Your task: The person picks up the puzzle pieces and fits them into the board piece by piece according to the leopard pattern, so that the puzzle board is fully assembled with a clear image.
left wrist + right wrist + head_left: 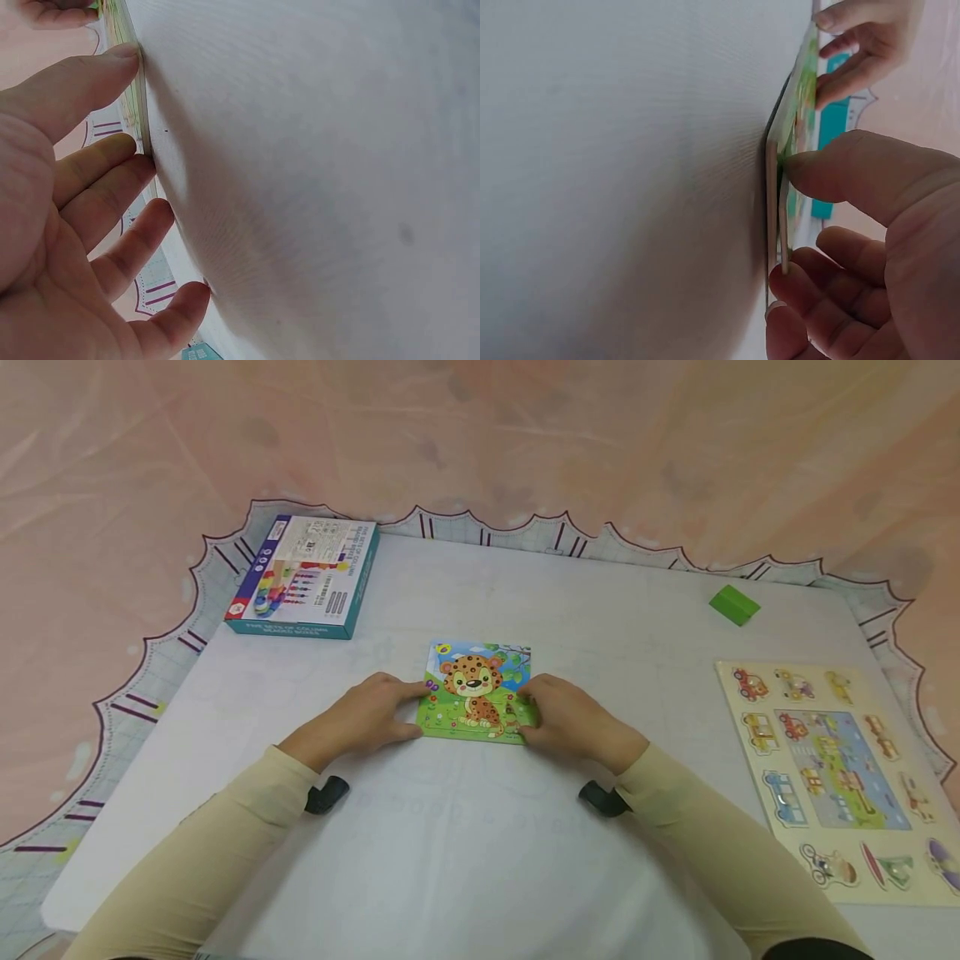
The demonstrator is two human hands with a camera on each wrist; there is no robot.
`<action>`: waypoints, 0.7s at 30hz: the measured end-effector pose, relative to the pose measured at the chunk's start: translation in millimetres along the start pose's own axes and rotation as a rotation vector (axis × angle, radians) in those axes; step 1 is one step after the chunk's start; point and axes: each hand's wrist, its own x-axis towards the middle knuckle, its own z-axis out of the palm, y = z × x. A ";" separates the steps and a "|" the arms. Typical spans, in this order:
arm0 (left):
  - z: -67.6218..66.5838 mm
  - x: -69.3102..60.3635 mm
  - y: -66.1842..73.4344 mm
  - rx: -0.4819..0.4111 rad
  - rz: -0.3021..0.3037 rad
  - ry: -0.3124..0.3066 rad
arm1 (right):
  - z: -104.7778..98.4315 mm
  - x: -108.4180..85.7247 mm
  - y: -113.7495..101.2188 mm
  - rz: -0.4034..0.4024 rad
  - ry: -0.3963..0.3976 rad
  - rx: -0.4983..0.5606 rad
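A jigsaw puzzle (476,693) with a cartoon leopard lies face up on the white table, between both hands. My left hand (363,714) touches its left edge with thumb and fingertips, the fingers fairly straight and spread in the left wrist view. At the right edge, my right hand (573,718) pinches a puzzle piece (784,225) between thumb and fingers. That piece stands slightly raised off the puzzle's backing in the right wrist view. Much of its face is hidden by the thumb.
A boxed toy set (303,577) lies at the back left. On the right is a wooden peg board (757,810) with vehicle pieces, and behind it a green block (735,605). A scalloped cloth border (495,531) runs along the table's far side.
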 end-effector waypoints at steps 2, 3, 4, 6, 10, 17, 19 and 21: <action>-0.3 -0.2 0.1 0.001 0.002 0.002 | 0.3 1.2 -0.7 0.003 -0.007 0.000; -0.5 -0.3 0.2 0.001 0.002 0.002 | 0.4 1.5 -1.1 0.002 -0.009 -0.003; -0.6 -0.4 0.2 0.001 0.001 0.000 | 0.4 2.0 -1.6 0.003 -0.012 -0.003; -0.9 -0.6 0.5 0.003 0.000 -0.003 | 0.8 3.2 -2.4 0.004 -0.016 -0.005; -0.9 -0.4 0.8 0.004 -0.004 -0.007 | 0.8 4.5 -4.8 0.002 -0.020 -0.010; -2.0 -0.3 1.8 0.001 -0.003 -0.010 | 1.8 5.2 -7.0 -0.020 -0.012 -0.041; -2.0 -0.5 1.9 0.003 -0.001 -0.012 | 2.3 5.5 -7.0 -0.024 -0.010 -0.046; -1.8 -0.3 1.7 0.002 -0.002 -0.013 | 2.5 5.7 -6.9 -0.024 -0.010 -0.048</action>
